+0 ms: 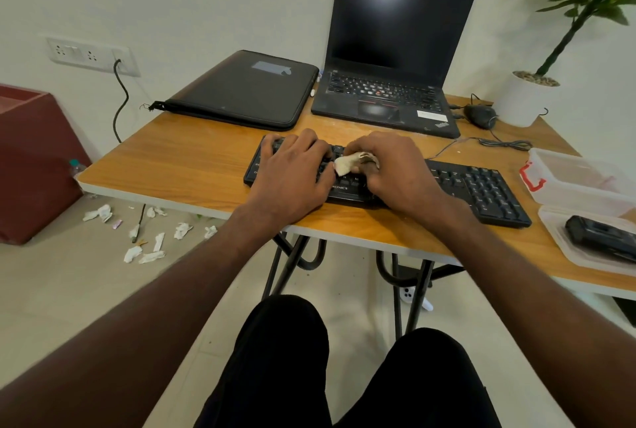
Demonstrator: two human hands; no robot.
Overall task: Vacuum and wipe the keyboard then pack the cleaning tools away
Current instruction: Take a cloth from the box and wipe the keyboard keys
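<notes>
My left hand (292, 169) lies flat on the left half of the black keyboard (481, 186), fingers spread and relaxed, holding nothing, just pressing down on the keys. My right hand (389, 166) is clenched round a crumpled wipe (346, 163); the wipe pokes out on the thumb side, touching the middle keys, right between both hands. The keyboard sits near the front edge of the wooden table (179, 159), its number pad uncovered to the right of my right hand. A black handheld vacuum (600, 233) lies in a clear tray (564, 248) at the right table edge, well apart from both hands; a clear box (581, 176) with a red clasp sits just behind it. An open laptop (389, 59) stands behind the keyboard. Used crumpled wipes (148, 238) litter the floor on the left.
</notes>
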